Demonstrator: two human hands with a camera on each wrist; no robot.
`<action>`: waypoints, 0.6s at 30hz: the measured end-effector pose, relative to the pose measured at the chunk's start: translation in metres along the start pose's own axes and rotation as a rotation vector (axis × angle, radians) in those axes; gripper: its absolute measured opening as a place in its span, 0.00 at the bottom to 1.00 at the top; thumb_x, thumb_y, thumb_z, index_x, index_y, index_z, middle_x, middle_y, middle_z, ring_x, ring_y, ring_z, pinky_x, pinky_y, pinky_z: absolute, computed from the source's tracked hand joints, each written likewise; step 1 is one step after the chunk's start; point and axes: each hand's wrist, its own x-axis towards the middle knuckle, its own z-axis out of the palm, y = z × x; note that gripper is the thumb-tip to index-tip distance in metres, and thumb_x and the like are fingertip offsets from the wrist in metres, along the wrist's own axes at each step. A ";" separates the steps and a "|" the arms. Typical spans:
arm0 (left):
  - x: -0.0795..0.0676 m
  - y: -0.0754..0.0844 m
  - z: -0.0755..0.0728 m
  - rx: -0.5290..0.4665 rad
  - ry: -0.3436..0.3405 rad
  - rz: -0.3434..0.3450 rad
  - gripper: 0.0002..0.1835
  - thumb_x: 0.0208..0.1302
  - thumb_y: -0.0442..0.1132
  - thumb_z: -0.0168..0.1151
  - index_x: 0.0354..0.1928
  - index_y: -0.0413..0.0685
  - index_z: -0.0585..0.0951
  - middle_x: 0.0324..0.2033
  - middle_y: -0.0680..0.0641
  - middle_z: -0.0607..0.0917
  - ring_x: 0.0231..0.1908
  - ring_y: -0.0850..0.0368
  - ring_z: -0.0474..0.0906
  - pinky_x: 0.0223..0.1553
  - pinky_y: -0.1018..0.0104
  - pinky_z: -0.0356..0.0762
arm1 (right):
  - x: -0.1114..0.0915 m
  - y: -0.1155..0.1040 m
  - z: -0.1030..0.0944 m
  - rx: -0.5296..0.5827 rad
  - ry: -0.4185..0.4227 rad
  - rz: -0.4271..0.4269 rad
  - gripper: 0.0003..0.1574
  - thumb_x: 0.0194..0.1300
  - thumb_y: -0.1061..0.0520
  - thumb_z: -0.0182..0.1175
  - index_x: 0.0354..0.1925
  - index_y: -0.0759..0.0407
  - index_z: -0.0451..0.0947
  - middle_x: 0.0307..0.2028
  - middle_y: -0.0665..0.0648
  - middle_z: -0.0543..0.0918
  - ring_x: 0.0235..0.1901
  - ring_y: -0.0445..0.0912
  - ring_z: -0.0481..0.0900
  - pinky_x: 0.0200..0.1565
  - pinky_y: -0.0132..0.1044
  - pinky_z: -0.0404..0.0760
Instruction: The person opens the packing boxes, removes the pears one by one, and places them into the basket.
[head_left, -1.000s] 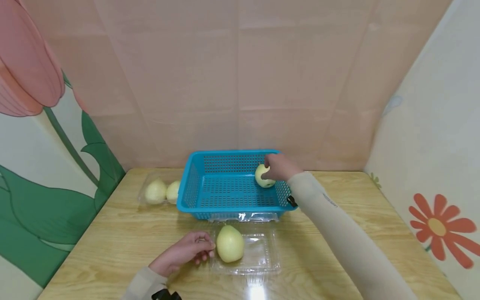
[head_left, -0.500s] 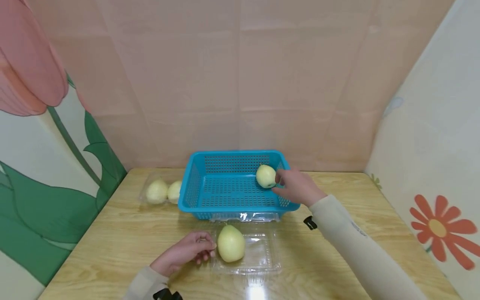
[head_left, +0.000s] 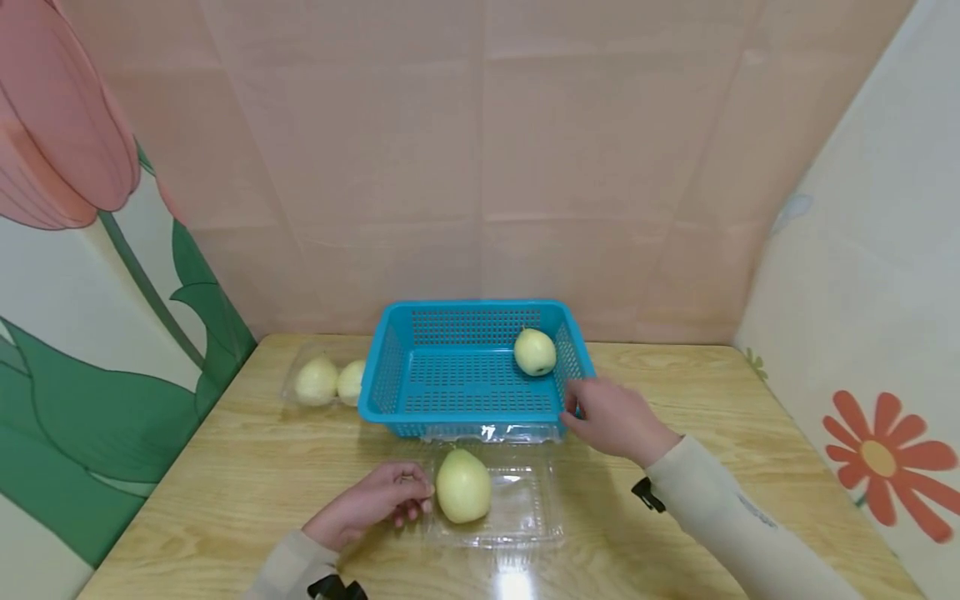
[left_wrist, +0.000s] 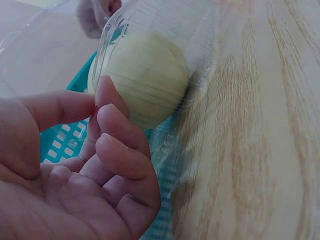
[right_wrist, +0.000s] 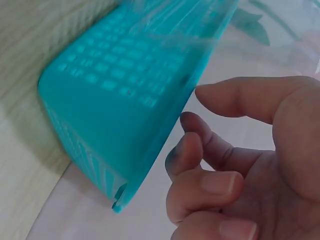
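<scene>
A clear plastic clamshell box [head_left: 522, 510] lies opened on the table, with one pale green pear [head_left: 463, 487] in its left part. My left hand [head_left: 378, 500] pinches the box's left edge between thumb and index finger, as the left wrist view also shows. Behind the box stands a blue perforated basket [head_left: 450, 417], and a second pear [head_left: 535, 352] rests inside it at the right. By the basket's front right corner is my right hand [head_left: 618, 419], its fingers loosely bent around nothing. In the right wrist view the fingertips are close to the basket rim [right_wrist: 170, 130]; contact is unclear.
At the basket's left, another clear box [head_left: 288, 387] holds two visible pears [head_left: 316, 382], one partly hidden by the basket. The wooden table [head_left: 712, 433] meets a pinkish covering [head_left: 480, 167] at the back and printed walls at both sides.
My right hand has let go of the pear in the basket and drawn back toward the basket's front right corner. My left hand keeps its pinch on the box's edge.
</scene>
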 end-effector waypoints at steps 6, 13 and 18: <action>0.000 0.000 -0.001 -0.001 0.001 -0.004 0.08 0.68 0.40 0.60 0.38 0.41 0.76 0.29 0.50 0.83 0.27 0.60 0.73 0.25 0.71 0.71 | -0.016 -0.012 0.002 0.036 -0.049 0.004 0.10 0.63 0.55 0.64 0.27 0.51 0.75 0.20 0.46 0.72 0.21 0.40 0.68 0.21 0.35 0.68; -0.001 0.000 0.000 -0.023 -0.014 0.015 0.07 0.68 0.38 0.59 0.38 0.41 0.76 0.28 0.51 0.83 0.27 0.60 0.73 0.25 0.71 0.70 | -0.024 -0.019 0.009 0.084 -0.071 0.009 0.28 0.66 0.48 0.63 0.13 0.46 0.64 0.12 0.40 0.61 0.14 0.35 0.59 0.17 0.29 0.57; -0.001 0.001 0.001 -0.029 -0.011 0.008 0.07 0.68 0.39 0.59 0.38 0.41 0.76 0.28 0.51 0.83 0.27 0.60 0.73 0.25 0.71 0.70 | -0.027 -0.027 0.020 0.200 -0.093 0.042 0.35 0.69 0.40 0.59 0.10 0.44 0.57 0.09 0.38 0.56 0.11 0.34 0.52 0.16 0.27 0.50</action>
